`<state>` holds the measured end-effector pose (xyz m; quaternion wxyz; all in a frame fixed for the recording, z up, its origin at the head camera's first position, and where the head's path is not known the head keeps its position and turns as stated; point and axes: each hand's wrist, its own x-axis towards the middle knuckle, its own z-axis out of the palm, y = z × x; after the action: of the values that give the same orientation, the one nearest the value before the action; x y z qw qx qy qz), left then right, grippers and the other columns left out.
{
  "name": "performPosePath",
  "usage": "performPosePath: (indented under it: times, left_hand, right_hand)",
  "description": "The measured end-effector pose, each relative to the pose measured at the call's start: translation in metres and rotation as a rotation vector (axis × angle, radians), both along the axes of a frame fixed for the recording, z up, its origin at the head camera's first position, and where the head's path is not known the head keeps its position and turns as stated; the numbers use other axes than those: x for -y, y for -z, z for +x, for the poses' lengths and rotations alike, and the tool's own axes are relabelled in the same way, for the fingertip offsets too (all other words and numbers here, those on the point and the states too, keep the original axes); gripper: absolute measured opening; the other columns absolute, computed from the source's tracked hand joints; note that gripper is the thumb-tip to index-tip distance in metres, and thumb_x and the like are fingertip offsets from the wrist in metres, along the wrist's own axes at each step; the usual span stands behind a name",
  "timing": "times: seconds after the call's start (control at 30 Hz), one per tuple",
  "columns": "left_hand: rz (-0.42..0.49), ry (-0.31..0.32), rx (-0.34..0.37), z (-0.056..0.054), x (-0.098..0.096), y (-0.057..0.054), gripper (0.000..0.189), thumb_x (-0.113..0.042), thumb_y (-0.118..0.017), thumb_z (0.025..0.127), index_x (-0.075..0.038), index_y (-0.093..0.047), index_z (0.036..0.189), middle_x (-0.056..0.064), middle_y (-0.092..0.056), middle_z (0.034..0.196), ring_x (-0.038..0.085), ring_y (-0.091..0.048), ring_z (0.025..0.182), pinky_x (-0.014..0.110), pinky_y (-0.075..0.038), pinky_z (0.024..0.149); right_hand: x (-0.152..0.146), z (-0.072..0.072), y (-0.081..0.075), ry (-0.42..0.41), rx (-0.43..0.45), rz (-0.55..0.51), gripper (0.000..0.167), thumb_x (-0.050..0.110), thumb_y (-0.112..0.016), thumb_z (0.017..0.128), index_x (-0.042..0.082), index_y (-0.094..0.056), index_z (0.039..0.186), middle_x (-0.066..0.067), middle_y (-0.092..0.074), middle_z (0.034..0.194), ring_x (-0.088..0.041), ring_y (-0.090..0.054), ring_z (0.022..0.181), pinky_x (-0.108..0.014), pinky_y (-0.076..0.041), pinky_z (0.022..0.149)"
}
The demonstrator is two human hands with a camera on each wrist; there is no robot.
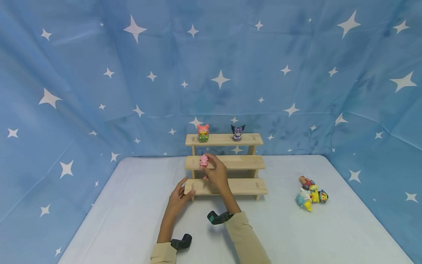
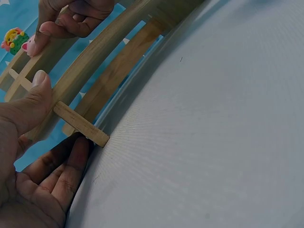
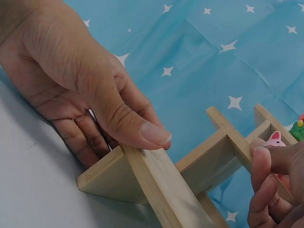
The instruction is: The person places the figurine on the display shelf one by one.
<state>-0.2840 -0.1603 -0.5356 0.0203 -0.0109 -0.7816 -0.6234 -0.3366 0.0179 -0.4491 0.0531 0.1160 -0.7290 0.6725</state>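
Note:
My right hand (image 1: 218,175) pinches a small pink pig-like figurine (image 1: 204,160) at the left part of the middle tier of a three-tier wooden display stand (image 1: 237,186). The fingers hide part of the figurine in the right wrist view. My left hand (image 1: 178,200) holds the left end of the bottom tier. Its thumb (image 3: 154,134) lies on the top board, and the other fingers (image 2: 69,178) reach round beside the end leg. On the top tier stand a pink-and-green figurine (image 1: 203,133) at the left and a black-and-purple eared figurine (image 1: 237,132) toward the right.
Several small figurines lie clustered on the white tabletop (image 1: 132,205) to the right, among them a yellow one (image 1: 315,196), a white one (image 1: 304,193) and a red-and-brown one (image 1: 307,182). A blue star-patterned curtain (image 1: 217,55) rises behind the stand and along both sides.

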Motion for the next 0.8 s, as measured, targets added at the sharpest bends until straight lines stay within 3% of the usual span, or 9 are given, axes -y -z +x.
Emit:
performPosePath:
  times: [0.23,0.47,0.67,0.8]
  left_hand:
    - [-0.004,0.006,-0.010,0.001,0.000,-0.003,0.070,-0.029,-0.070,0.091,-0.015,-0.036,0.151,0.021,-0.061,0.133,0.033,-0.061,0.121,0.032,-0.054,0.090]
    - [0.005,0.002,-0.003,0.000,0.000,-0.001,0.069,-0.027,-0.070,0.092,-0.015,-0.036,0.151,0.021,-0.061,0.133,0.032,-0.061,0.121,0.028,-0.053,0.090]
    - [0.001,0.007,-0.020,0.002,0.000,-0.001,0.070,-0.026,-0.069,0.092,-0.012,-0.036,0.151,0.022,-0.061,0.132,0.033,-0.061,0.120,0.028,-0.054,0.088]
    - [0.005,0.010,-0.014,0.003,0.001,-0.001,0.070,-0.027,-0.070,0.091,-0.013,-0.036,0.151,0.021,-0.061,0.131,0.032,-0.062,0.119,0.024,-0.053,0.086]
  right_hand:
    - [0.003,-0.011,0.017,0.045,-0.011,-0.022,0.057,0.000,-0.076,0.082,0.012,-0.057,0.135,-0.012,-0.059,0.137,-0.032,-0.066,0.051,-0.049,-0.055,0.051]
    - [0.003,-0.009,0.019,0.056,-0.034,0.005,0.060,-0.001,-0.075,0.082,0.009,-0.054,0.137,-0.011,-0.058,0.139,-0.025,-0.064,0.049,-0.027,-0.051,0.044]
    - [0.001,-0.008,0.022,0.058,-0.043,0.027,0.062,0.000,-0.074,0.083,0.008,-0.051,0.140,-0.012,-0.056,0.142,-0.039,-0.063,0.052,-0.034,-0.053,0.045]
    - [-0.002,0.003,0.015,0.040,-0.038,0.016,0.060,-0.002,-0.071,0.085,0.003,-0.048,0.141,-0.017,-0.052,0.144,-0.052,-0.061,0.059,-0.040,-0.053,0.047]
